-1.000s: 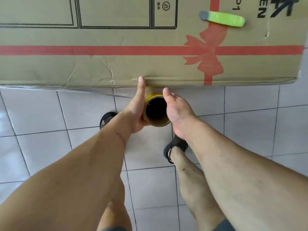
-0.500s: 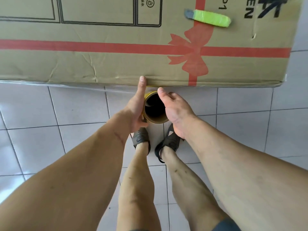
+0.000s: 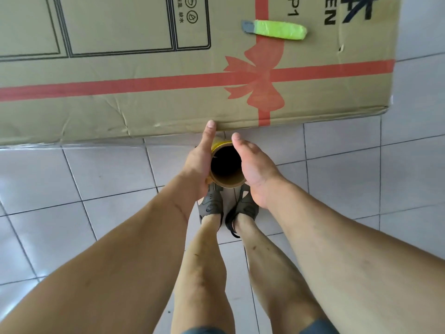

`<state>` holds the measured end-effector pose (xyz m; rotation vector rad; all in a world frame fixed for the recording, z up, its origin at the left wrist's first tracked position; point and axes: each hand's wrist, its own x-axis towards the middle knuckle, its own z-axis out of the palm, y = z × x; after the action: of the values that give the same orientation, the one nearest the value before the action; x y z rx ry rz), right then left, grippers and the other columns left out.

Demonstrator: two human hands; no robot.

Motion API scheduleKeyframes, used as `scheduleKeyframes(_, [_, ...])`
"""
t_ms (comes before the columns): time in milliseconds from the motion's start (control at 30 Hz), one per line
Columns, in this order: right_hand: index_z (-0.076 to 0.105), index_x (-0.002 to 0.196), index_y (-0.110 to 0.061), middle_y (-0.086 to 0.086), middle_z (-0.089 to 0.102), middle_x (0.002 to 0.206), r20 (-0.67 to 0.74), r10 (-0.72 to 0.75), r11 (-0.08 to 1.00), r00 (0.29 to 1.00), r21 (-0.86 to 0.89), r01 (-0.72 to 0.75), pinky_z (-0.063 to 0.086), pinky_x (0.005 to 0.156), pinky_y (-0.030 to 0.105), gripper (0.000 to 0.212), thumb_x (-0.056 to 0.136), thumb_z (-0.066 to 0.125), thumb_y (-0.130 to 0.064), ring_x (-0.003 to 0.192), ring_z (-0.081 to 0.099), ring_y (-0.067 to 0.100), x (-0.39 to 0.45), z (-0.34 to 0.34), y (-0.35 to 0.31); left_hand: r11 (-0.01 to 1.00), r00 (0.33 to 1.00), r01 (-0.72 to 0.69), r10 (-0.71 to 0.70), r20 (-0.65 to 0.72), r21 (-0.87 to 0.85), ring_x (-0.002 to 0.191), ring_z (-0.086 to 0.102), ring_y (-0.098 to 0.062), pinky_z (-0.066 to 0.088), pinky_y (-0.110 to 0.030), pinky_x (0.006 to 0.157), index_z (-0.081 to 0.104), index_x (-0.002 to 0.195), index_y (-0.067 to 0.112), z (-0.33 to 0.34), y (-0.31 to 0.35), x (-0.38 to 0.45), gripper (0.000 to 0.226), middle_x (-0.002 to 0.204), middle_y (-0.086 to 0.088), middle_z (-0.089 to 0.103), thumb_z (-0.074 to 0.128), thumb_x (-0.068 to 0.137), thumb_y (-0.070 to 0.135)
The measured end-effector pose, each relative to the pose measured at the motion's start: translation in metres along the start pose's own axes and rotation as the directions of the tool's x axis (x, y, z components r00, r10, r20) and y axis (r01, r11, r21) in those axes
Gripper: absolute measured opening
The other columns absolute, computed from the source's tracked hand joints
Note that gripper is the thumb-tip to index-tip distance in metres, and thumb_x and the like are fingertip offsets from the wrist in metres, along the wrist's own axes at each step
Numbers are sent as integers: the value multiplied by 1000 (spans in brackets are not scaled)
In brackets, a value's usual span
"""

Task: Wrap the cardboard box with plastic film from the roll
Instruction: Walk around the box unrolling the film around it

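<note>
Grey sandals (image 3: 212, 203) on pale floor tiles (image 3: 96, 179) are what lies nearest below me, my two feet side by side just under the roll. Above them I hold the roll of plastic film (image 3: 225, 183) upright and end-on, so I look straight down its dark cardboard core, with a yellow band showing at the far rim. My left hand (image 3: 198, 162) cups the roll's left side, thumb stretched straight forward so its tip touches the box's near top edge. My right hand (image 3: 252, 169) cups the right side, thumb also laid forward but stopping just short of the box. The other fingers of both hands wrap behind the roll and I cannot tell how they lie.

Beyond is the cardboard box (image 3: 168, 112), large, with a printed red ribbon and bow across its top. A green-handled utility knife (image 3: 277, 30) rests on top, far right.

Along the box's near lower edge to my left there is a glossy, crinkled sheen that I take for film already laid on that side. To my right the face looks bare. So I judge the wrap begun but far from finished: the remaining stretch of this side, the corner at right, the other sides, then cutting the film.
</note>
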<state>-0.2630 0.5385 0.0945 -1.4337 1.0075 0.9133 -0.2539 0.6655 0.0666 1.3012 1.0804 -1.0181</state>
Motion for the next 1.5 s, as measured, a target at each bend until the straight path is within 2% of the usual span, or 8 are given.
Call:
scheduleKeyframes(300, [57,118,-28,-13,61,110,-54,-47,999,997,-24,46,39,76,17,35,92,65,-51,105,58,8,-3,-16,-4,996,986,84,-87,141,24,123,76,-32,57,-53,113,73,138,17,15,-3,-2,131,127,-12,82,46,54,114])
scheduleKeyframes(400, [48,142,-30,-13,52,133,-39,22,999,999,31,-20,35,96,27,68,86,62,-66,122,49,11,-4,-19,2,998,998,19,-22,55,61,115,77,-28,56,-49,114,71,136,14,22,-2,1,113,121,-9,83,53,73,105])
scheduleKeyframes(633, [54,141,-20,-7,58,131,-43,-101,994,994,-49,99,37,98,25,50,99,54,-48,121,53,11,-1,-44,-2,995,976,88,-75,207,-56,121,78,-34,61,-49,107,71,140,8,41,-10,1,120,126,-19,81,29,83,105])
scheduleKeyframes(800, [45,147,-23,-10,52,133,-58,-83,994,995,-69,79,36,94,27,71,89,65,-58,121,49,9,0,-60,1,1000,999,-21,20,37,23,121,77,-29,53,-56,119,72,139,21,59,-22,10,148,125,-6,83,56,29,118])
scheduleKeyframes(1033, [63,121,-25,-7,62,118,-36,-90,994,995,-70,87,37,89,25,34,101,50,-50,111,56,12,0,-82,3,998,977,59,-56,206,-6,117,80,-32,63,-47,102,72,139,11,81,-9,-6,119,126,-17,82,28,82,106])
scheduleKeyframes(1233, [56,136,-22,-9,59,121,-68,-54,997,996,-67,49,39,81,23,58,90,66,-55,111,55,14,-1,-105,5,995,996,-58,64,-70,82,138,67,-34,47,-56,123,68,144,16,104,-23,-2,139,141,-12,76,46,50,117])
scheduleKeyframes(1400, [58,132,-30,-7,61,132,-77,9,1000,997,19,-8,46,105,42,65,86,51,-75,122,55,17,1,-119,9,998,995,-40,35,95,56,130,72,-25,58,-55,109,68,147,27,119,-6,-7,122,131,-3,81,45,60,109])
scheduleKeyframes(1500, [57,135,-29,-9,57,131,-73,-28,1000,997,12,29,40,99,31,54,97,43,-65,118,51,12,-1,-129,10,999,986,42,-38,162,-23,127,75,-32,58,-57,111,71,142,17,125,-11,-8,121,129,-11,82,30,75,110])
